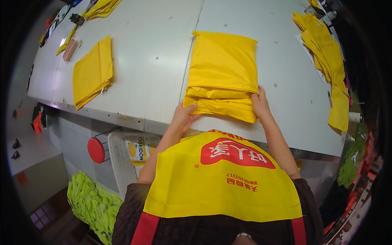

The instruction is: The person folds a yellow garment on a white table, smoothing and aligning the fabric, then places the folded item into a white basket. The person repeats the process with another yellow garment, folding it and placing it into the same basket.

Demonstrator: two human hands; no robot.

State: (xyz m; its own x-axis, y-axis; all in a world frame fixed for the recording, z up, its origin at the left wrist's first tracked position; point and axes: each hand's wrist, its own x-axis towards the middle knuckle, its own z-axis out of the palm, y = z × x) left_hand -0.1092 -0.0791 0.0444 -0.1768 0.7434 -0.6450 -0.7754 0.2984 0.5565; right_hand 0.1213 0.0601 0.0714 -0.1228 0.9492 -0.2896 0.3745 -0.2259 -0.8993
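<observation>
On the pale metal table in front of me lies a squarish stack of folded yellow cloth. Its far part is smooth and flat, while the near end is rolled into several loose, puffy folds. My left hand grips the near left corner, thumb on top and the other fingers partly hidden under the cloth. At the near right edge my right hand is closed on the side of the folds, some of its fingertips hidden. Over my chest hangs a yellow apron with red straps and a red printed patch.
A flat yellow cloth pile and a pinkish block lie to the left. More yellow cloth runs along the right edge. Below the table edge stand a red stool, a white crate and a lime-green heap.
</observation>
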